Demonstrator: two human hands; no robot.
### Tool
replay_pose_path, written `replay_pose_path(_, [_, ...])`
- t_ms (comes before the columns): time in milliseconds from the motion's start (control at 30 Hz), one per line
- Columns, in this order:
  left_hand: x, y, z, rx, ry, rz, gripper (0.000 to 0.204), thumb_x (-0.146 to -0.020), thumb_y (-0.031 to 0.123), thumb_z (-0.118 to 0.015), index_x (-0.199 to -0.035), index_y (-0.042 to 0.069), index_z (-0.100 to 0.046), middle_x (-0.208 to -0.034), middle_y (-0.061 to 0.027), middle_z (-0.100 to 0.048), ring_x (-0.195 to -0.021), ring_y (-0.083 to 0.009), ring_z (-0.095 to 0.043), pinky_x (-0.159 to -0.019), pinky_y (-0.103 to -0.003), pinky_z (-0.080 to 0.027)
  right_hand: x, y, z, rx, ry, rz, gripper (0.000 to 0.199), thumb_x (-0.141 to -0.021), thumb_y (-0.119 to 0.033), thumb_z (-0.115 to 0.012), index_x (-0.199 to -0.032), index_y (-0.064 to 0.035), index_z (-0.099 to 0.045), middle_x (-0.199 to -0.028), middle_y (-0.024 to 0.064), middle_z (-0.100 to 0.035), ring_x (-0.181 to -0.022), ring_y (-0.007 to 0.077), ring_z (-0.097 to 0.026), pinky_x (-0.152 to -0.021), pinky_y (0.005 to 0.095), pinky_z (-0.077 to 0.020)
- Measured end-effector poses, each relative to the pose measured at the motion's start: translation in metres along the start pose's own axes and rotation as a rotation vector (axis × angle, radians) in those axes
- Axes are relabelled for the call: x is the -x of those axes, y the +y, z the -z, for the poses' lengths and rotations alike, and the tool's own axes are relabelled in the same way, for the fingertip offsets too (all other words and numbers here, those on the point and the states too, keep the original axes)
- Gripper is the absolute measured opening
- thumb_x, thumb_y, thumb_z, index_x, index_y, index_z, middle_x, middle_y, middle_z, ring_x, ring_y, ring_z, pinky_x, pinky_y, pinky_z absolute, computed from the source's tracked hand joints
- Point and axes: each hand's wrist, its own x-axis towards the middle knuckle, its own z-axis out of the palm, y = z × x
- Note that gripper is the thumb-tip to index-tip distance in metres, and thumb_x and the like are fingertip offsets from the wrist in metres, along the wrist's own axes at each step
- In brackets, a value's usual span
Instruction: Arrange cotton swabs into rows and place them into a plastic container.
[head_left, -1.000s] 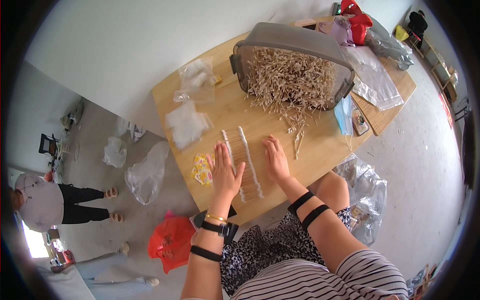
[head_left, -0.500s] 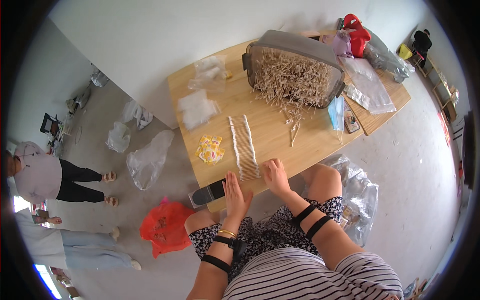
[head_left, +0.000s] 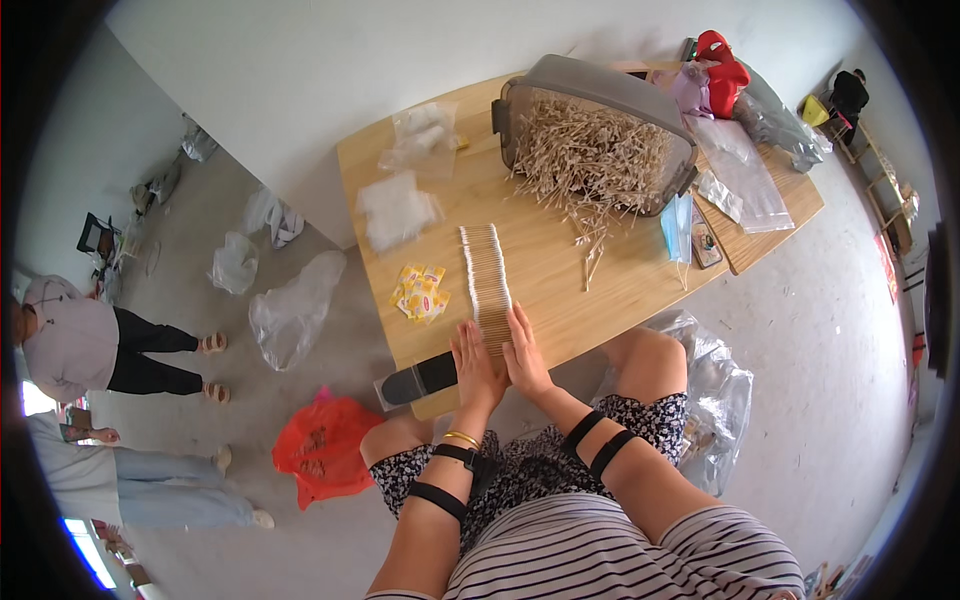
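Observation:
A long row of cotton swabs [head_left: 487, 275] lies side by side on the wooden table [head_left: 545, 290], their white tips forming two lines. My left hand [head_left: 475, 365] presses along the left side of the row's near end, its fingers stretched and together. Along the right side of that end lies my right hand [head_left: 525, 350], fingers also straight, so the nearest swabs sit between the two hands. The palms partly hide the end of the row. Just left of the swabs is a small pile of yellow-and-white packets [head_left: 420, 293].
A grey bin [head_left: 575, 75] lies tipped over, spilling thin brown sticks [head_left: 590, 150]. Clear plastic bags [head_left: 395, 212], a blue mask [head_left: 676, 230] and a phone [head_left: 706, 248] rest on the table. A black strip [head_left: 420, 378] lies at the near-left edge. A red bag [head_left: 325, 450] and two people stand left.
Both hands have closed in on the near end of the row. My right hand moved left and down against the swabs; my left hand shifted slightly right.

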Motion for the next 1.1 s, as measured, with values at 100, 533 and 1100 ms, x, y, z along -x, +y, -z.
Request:
replay_pose_path(100, [0.001,-0.006,-0.006,-0.067,0.009,-0.008,0.096,-0.094,0.038,-0.063,-0.157,-0.009,-0.008,-0.163,-0.0291,-0.020,-0.154,-0.0415,-0.014,-0.125,-0.056,-0.008,0.000,-0.008,-0.012,0.010,-0.065,0.003,0.064,-0.094,-0.001,-0.045,-0.155,0.0009,-0.028,-0.164,0.0246,-0.019,-0.147,0.0430,-0.031,-0.119,0.0444,-0.0327])
replay_pose_path(533, [0.032,-0.017,0.016,0.063,0.112,-0.074,0.100,-0.089,0.032,-0.072,-0.157,-0.009,-0.011,-0.162,-0.0298,-0.022,-0.152,-0.0422,-0.019,-0.124,-0.053,-0.016,0.004,-0.011,0.046,0.212,-0.035,0.022,0.041,-0.083,0.000,-0.061,-0.123,-0.0036,-0.058,-0.124,0.0199,-0.053,-0.115,0.0394,-0.053,-0.102,0.0456,-0.0450])
replay_pose_path(1100, [0.032,-0.021,0.024,0.148,0.133,-0.059,0.105,-0.076,0.022,-0.085,-0.155,-0.006,-0.021,-0.155,-0.0279,-0.035,-0.146,-0.0430,-0.032,-0.121,-0.052,-0.026,-0.008,-0.025,0.033,0.486,-0.239,0.127,0.050,-0.078,-0.025,-0.075,-0.124,-0.0090,-0.062,-0.135,0.0158,-0.047,-0.128,0.0379,-0.043,-0.108,0.0497,-0.0373])
